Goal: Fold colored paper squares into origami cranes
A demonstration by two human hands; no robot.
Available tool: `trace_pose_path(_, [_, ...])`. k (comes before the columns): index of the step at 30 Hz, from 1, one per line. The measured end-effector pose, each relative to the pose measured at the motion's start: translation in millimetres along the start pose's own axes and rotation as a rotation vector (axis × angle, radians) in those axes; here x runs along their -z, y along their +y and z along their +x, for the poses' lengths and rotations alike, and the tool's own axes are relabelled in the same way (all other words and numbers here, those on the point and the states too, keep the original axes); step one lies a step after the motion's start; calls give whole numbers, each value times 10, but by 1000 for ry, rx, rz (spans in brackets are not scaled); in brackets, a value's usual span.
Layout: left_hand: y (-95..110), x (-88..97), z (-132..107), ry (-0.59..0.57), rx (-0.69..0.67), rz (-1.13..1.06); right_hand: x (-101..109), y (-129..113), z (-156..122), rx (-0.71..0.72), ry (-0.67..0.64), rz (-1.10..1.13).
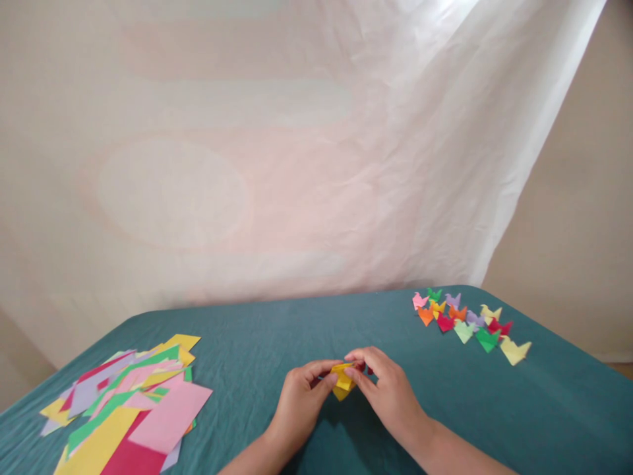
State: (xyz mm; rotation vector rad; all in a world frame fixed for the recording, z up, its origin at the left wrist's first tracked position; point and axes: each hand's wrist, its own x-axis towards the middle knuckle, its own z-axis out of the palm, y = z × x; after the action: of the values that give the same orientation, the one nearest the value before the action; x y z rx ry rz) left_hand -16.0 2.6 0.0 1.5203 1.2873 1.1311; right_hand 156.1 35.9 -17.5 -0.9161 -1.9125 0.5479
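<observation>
Both my hands meet over the teal tablecloth [277,330] at the lower middle of the view. My left hand [299,406] and my right hand [388,389] pinch a small folded yellow paper piece [342,380] from either side. The fingers of both hands are closed on it. The paper is partly folded, with a point hanging down toward the cloth.
A loose pile of coloured paper squares [126,406] lies at the left front. Several finished folded paper figures [467,320] in mixed colours sit in a cluster at the right back. A pale sheet [277,152] hangs behind the table.
</observation>
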Motion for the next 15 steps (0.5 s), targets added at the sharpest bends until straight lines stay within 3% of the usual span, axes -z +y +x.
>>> trace_pose_path(6, [-14,9,14,14,-10,-73,19,-18,18,44,-69,98])
trace_pose_path(15, [-10,55,25,48,5,30,12,-30,30,-155,-92,242])
